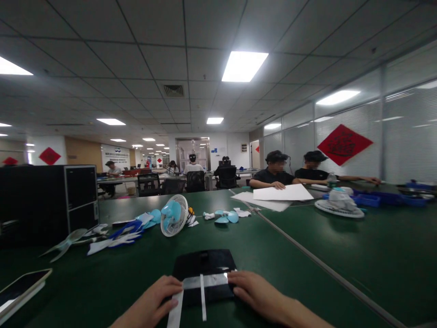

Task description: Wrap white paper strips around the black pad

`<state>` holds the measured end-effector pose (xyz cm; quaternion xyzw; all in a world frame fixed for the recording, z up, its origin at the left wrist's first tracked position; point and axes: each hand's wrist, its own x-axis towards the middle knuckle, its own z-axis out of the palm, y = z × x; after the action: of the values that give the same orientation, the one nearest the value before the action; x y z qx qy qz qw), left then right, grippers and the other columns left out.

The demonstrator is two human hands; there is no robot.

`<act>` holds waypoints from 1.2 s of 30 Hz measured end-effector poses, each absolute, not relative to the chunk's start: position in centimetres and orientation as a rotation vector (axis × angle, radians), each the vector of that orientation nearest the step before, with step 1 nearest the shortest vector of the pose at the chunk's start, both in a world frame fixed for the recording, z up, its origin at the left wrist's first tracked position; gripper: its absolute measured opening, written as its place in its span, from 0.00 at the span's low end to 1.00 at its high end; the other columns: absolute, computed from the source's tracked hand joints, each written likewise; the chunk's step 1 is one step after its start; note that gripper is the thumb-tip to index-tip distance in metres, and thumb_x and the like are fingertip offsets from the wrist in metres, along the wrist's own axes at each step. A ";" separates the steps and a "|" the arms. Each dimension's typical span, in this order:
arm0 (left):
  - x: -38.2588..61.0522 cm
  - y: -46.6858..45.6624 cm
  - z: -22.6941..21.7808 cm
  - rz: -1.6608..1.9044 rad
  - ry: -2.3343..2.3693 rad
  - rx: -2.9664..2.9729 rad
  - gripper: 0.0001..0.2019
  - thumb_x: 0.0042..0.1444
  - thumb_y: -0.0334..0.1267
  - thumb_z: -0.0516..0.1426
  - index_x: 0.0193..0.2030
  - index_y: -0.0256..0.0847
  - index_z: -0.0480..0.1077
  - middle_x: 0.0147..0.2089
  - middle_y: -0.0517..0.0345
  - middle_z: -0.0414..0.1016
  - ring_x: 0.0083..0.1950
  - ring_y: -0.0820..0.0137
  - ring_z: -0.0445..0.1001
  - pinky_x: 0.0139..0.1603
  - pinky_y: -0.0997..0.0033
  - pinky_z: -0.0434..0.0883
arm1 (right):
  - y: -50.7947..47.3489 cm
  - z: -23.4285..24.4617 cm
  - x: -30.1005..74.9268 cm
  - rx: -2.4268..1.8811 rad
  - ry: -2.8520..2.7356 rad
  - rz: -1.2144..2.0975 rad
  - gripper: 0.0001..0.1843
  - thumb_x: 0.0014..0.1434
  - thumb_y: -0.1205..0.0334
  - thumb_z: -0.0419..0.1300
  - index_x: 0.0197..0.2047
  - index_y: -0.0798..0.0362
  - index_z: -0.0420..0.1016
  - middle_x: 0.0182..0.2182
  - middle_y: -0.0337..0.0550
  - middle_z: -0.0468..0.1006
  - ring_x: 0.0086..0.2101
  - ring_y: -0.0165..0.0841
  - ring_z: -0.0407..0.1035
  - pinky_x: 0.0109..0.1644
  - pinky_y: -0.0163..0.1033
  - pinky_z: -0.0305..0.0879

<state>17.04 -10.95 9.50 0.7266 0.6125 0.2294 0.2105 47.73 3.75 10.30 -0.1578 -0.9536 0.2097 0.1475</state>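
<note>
A flat black pad (204, 268) lies on the green table (273, 255) right in front of me. A silvery strip (205, 281) runs across its near edge, and two more strips hang down from it toward me. My left hand (155, 300) rests on the pad's left near corner, fingers curled over the strip's left end. My right hand (254, 291) lies on the right near corner, fingers flat and pressing the strip's right end.
A small white and blue fan (174, 215) stands behind the pad with loose blue blades and white parts around it. A phone (20, 289) lies at the left edge. A black computer case (48, 200) stands at left. Two people sit at the far right with white sheets (283, 193).
</note>
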 end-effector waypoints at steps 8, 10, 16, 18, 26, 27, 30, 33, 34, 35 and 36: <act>16.5 -7.8 11.3 0.575 1.750 2.026 0.15 0.59 0.49 0.49 0.40 0.43 0.72 0.46 0.59 0.72 0.46 0.69 0.70 0.47 0.72 0.66 | 8.0 9.7 43.3 -0.582 -2.615 0.474 0.16 0.57 0.61 0.57 0.48 0.52 0.75 0.47 0.46 0.75 0.48 0.37 0.67 0.55 0.41 0.61; 15.8 -6.5 11.7 0.630 1.822 2.012 0.17 0.60 0.50 0.47 0.40 0.42 0.71 0.45 0.58 0.72 0.44 0.69 0.71 0.45 0.72 0.67 | 8.8 9.9 41.6 -0.603 -2.632 0.390 0.17 0.55 0.63 0.58 0.48 0.52 0.75 0.46 0.47 0.75 0.47 0.38 0.67 0.53 0.41 0.62; 11.8 -3.4 11.1 0.745 2.165 1.873 0.19 0.58 0.51 0.47 0.42 0.42 0.72 0.46 0.54 0.75 0.48 0.64 0.72 0.50 0.70 0.67 | 11.2 10.2 36.5 -0.647 -2.699 0.284 0.19 0.53 0.57 0.61 0.48 0.52 0.76 0.46 0.47 0.76 0.47 0.40 0.68 0.52 0.41 0.62; 10.4 -3.4 10.2 0.763 2.317 1.800 0.18 0.58 0.47 0.46 0.43 0.41 0.72 0.47 0.52 0.75 0.49 0.64 0.72 0.52 0.69 0.66 | 11.7 10.0 35.2 -0.682 -2.768 0.306 0.20 0.51 0.55 0.62 0.47 0.52 0.77 0.44 0.47 0.78 0.45 0.40 0.70 0.49 0.40 0.64; 5.6 -5.1 7.2 0.629 2.625 1.695 0.19 0.59 0.39 0.42 0.50 0.35 0.67 0.51 0.48 0.72 0.52 0.63 0.71 0.53 0.65 0.67 | 11.6 9.9 35.9 -0.726 -2.702 0.264 0.16 0.51 0.55 0.63 0.43 0.49 0.79 0.40 0.41 0.80 0.41 0.39 0.72 0.43 0.37 0.64; 5.3 -5.1 7.1 0.626 2.634 1.684 0.19 0.59 0.39 0.42 0.50 0.36 0.67 0.50 0.48 0.72 0.52 0.63 0.71 0.52 0.65 0.67 | 11.7 10.1 36.8 -0.749 -2.668 0.244 0.15 0.52 0.54 0.62 0.43 0.49 0.78 0.41 0.41 0.79 0.42 0.39 0.71 0.44 0.37 0.63; 4.9 -5.0 7.0 0.592 2.642 1.684 0.19 0.59 0.40 0.43 0.49 0.37 0.67 0.50 0.48 0.72 0.51 0.62 0.72 0.51 0.65 0.67 | 12.6 11.1 40.6 -0.853 -2.564 0.206 0.15 0.55 0.53 0.58 0.43 0.50 0.77 0.41 0.43 0.79 0.42 0.39 0.71 0.44 0.38 0.62; 5.1 -4.7 7.0 0.570 2.625 1.700 0.19 0.58 0.40 0.44 0.50 0.37 0.68 0.50 0.48 0.72 0.51 0.63 0.72 0.50 0.65 0.68 | 14.4 12.1 45.5 -1.012 -2.459 0.191 0.16 0.57 0.54 0.55 0.43 0.54 0.77 0.41 0.48 0.79 0.41 0.39 0.71 0.42 0.38 0.62; 5.2 -4.7 7.0 0.575 2.617 1.704 0.19 0.58 0.40 0.44 0.50 0.37 0.68 0.50 0.49 0.72 0.51 0.63 0.72 0.50 0.66 0.68 | 15.2 12.4 47.2 -1.092 -2.409 0.182 0.16 0.58 0.54 0.54 0.43 0.54 0.77 0.41 0.48 0.79 0.41 0.39 0.71 0.42 0.38 0.62; 5.3 -4.6 6.9 0.586 2.609 1.704 0.19 0.58 0.40 0.44 0.50 0.37 0.68 0.50 0.49 0.72 0.51 0.63 0.72 0.50 0.66 0.68 | 15.9 12.5 49.0 -1.181 -2.363 0.179 0.16 0.57 0.55 0.54 0.41 0.54 0.77 0.40 0.49 0.79 0.40 0.39 0.72 0.41 0.38 0.63; 5.3 -4.5 6.7 0.600 2.599 1.702 0.19 0.58 0.41 0.45 0.49 0.37 0.68 0.50 0.49 0.72 0.51 0.62 0.72 0.49 0.65 0.68 | 16.6 12.5 50.8 -1.242 -2.334 0.173 0.17 0.57 0.55 0.54 0.40 0.56 0.77 0.40 0.52 0.79 0.40 0.41 0.72 0.40 0.39 0.63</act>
<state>5.31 -4.47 6.72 0.5379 0.8214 0.1895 -0.0109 50.76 16.59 12.55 -0.4545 -0.8545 0.0634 0.2435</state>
